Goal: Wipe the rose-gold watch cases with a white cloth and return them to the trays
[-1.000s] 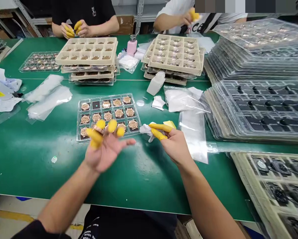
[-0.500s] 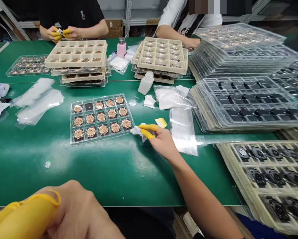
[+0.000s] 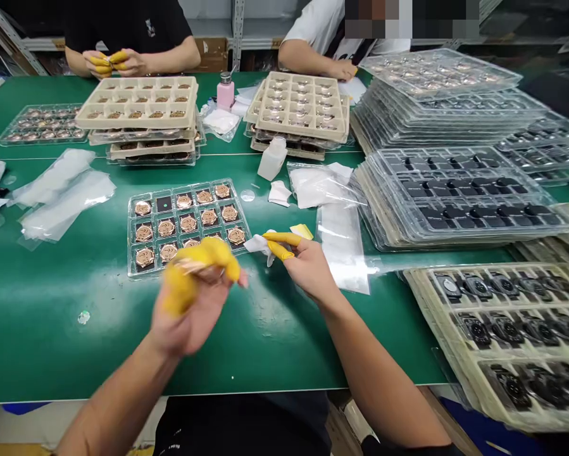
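My right hand (image 3: 309, 267), with yellow finger cots on thumb and forefinger, pinches a small white cloth (image 3: 257, 244) just right of a clear tray (image 3: 131, 273) that holds several rose-gold watch cases on dark inserts. My left hand (image 3: 193, 304), also in yellow finger cots, hovers over the green table (image 3: 51, 316) at the tray's near edge. Its fingers are smeared by motion, so I cannot make out whether they hold anything. A yellow slip (image 3: 302, 230) lies just behind my right hand.
Stacks of clear trays (image 3: 455, 190) and beige trays of dark watch parts (image 3: 502, 329) fill the right side. Beige tray stacks (image 3: 137, 107) (image 3: 300, 104), a white bottle (image 3: 271, 159), a pink bottle (image 3: 225, 92) and plastic bags (image 3: 61, 196) lie further back. Two other people work across the table.
My left hand came back from close under the camera to the near edge of the tray. My right hand kept its pinch on the cloth and barely moved.
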Available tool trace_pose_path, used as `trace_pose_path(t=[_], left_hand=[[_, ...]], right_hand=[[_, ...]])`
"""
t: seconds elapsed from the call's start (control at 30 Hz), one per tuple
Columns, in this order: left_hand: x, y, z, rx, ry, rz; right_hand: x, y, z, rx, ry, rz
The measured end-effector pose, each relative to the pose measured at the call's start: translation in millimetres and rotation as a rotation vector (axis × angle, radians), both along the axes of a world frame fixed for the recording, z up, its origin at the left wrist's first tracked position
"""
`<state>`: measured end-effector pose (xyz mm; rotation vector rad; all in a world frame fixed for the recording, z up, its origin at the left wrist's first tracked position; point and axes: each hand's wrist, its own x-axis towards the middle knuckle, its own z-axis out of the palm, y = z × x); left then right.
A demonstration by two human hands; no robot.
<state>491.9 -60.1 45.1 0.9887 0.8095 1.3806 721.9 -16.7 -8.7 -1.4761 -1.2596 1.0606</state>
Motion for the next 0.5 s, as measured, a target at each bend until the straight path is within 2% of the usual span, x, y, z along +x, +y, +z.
trace_pose_path(t=[0.07,0.13,0.23,0.33,0.43,0.5], left_hand=[[19,35,-19.8,-0.146,0.187,-0.202],[30,58,-48.0,-0.223,0.305,-0.340],[32,67,-82.2,-0.144,0.299,-0.310],[27,61,-93.0,0.013,0.319,-0.203],[24,57,-92.7,0.120,0.414,-0.156],[22,57,-92.9,0.181,0.477,-0.139]], right_hand=[[3,0,0.4,-0.007,0.042,-0.032],[6,-1,2.7,0.009,0.012,-0.061],[9,-7,9.9,0.078,-0.174,-0.115],[6,-14,17.6,0.107,-0.255,-0.137],[-4,-20,19.9,0.083,-0.099,-0.053],[-13,-24,16.6,0.127,-0.034,0.038]])
